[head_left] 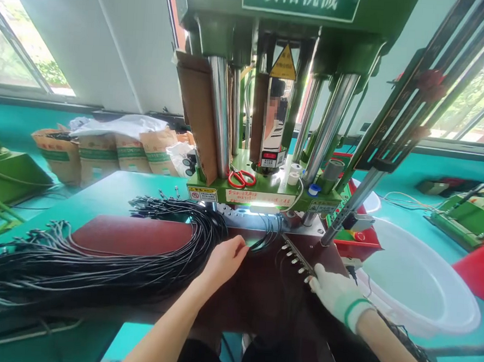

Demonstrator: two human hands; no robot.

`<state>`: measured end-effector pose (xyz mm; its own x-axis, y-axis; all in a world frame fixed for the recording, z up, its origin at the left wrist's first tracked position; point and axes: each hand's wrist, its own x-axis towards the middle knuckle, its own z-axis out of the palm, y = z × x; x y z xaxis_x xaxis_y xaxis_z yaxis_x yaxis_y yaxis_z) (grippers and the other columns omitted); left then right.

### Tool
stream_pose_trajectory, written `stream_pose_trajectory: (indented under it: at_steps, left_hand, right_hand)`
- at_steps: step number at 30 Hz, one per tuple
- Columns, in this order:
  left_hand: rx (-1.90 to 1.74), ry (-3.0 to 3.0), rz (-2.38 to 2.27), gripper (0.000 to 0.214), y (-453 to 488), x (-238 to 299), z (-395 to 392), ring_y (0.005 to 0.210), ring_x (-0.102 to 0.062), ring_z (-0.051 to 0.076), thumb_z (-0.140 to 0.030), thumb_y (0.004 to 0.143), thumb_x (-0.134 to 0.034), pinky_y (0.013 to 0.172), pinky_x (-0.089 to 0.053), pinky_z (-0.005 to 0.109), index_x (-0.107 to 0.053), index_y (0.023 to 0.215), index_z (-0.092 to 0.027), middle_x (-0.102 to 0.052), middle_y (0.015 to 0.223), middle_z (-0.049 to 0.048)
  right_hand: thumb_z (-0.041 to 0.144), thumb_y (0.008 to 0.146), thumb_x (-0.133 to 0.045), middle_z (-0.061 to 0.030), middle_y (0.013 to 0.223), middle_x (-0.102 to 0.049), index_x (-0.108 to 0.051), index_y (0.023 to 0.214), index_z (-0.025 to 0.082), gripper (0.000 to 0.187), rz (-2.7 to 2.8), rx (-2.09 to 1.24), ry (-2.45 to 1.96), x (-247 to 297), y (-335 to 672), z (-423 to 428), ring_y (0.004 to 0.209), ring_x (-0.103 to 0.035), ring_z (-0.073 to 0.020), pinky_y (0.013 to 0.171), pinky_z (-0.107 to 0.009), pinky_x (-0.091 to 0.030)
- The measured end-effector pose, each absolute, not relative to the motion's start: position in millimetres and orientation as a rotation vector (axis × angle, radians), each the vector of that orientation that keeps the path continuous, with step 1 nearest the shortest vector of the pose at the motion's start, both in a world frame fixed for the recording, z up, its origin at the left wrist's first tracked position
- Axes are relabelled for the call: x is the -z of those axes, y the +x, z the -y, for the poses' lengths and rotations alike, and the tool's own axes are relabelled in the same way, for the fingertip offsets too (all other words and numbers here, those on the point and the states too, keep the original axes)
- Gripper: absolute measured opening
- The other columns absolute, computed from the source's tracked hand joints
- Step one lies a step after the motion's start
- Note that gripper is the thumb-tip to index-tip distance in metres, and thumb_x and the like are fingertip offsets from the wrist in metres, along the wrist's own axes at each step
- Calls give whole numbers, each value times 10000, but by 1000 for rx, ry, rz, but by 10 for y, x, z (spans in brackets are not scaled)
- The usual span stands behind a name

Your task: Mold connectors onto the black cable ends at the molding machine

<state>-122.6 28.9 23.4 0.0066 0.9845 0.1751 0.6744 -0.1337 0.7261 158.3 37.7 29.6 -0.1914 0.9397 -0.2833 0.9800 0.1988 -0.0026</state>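
Observation:
My bare left hand (227,255) is over the dark table in front of the press, with its fingers curled together. Thin black cables (269,234) come out from under the press and end close beside those fingertips; whether the fingers hold one is hidden. My right hand (337,294), in a white knit glove with a green cuff band, grips the near end of a narrow metal bar (297,255). Several small light-coloured pieces stick out along the bar's side. Its far end reaches the front of the press bed.
A green press (266,193) stands ahead, with red-handled scissors (242,178) on its ledge. Left lies a large bundle of black cables (138,275). At right are a white tub (416,279) and a red bucket (480,272). Paper sacks (129,155) stand behind.

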Motion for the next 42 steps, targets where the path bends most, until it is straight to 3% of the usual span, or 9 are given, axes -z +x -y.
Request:
stream_pose_trajectory:
  at_steps: [5,10,15,21,34,42]
  left_hand:
    - [-808,2123,-1784,167,-1147,-168,-415,700,-504,164,-260,825,-398,653,-341,250,-522,731,-200,-553,716,25]
    - [-676,2211,-1864,207,-1060,-139,-677,774,-547,186,-296,852,-379,687,-361,264,-531,767,-185,-596,782,57]
    - [-384,2150,-1938,291,-1004,-120,-917,832,-599,229,-346,878,-326,660,-368,286,-556,828,-176,-641,882,102]
    - [-443,2221,-1716,424,-1028,-66,-909,793,-614,201,-414,909,-202,641,-360,265,-550,804,-194,-657,829,68]
    - [-459,2284,-1630,321,-1067,23,-934,793,-607,202,-388,884,-324,647,-361,256,-568,795,-198,-653,830,53]
    - [-485,2250,-1601,310,-1068,31,-943,814,-599,197,-387,877,-343,670,-363,252,-571,786,-198,-652,834,54]
  right_hand:
    - [327,838,-316,-139,766,-663,-528,885,175,265,-2310,197,1766,-341,1550,-405,722,-622,-327,587,-368,-376]
    - [412,835,-332,-37,677,-620,-512,749,203,288,-2664,609,1965,-183,1906,-601,652,-583,-203,602,-293,-393]
    - [404,840,-323,-3,640,-555,-477,817,202,254,-2778,821,2284,5,2055,-788,578,-531,-163,582,-275,-415]
    - [397,812,-358,-26,764,-622,-502,816,214,233,-2799,736,2243,27,2034,-790,713,-581,-190,697,-301,-443]
    - [435,748,-392,-12,688,-638,-547,783,215,272,-2774,690,2381,21,2016,-808,621,-596,-186,604,-284,-471]
    - [418,763,-393,-19,733,-644,-553,798,223,255,-2791,650,2350,49,2041,-810,668,-603,-191,660,-302,-468]
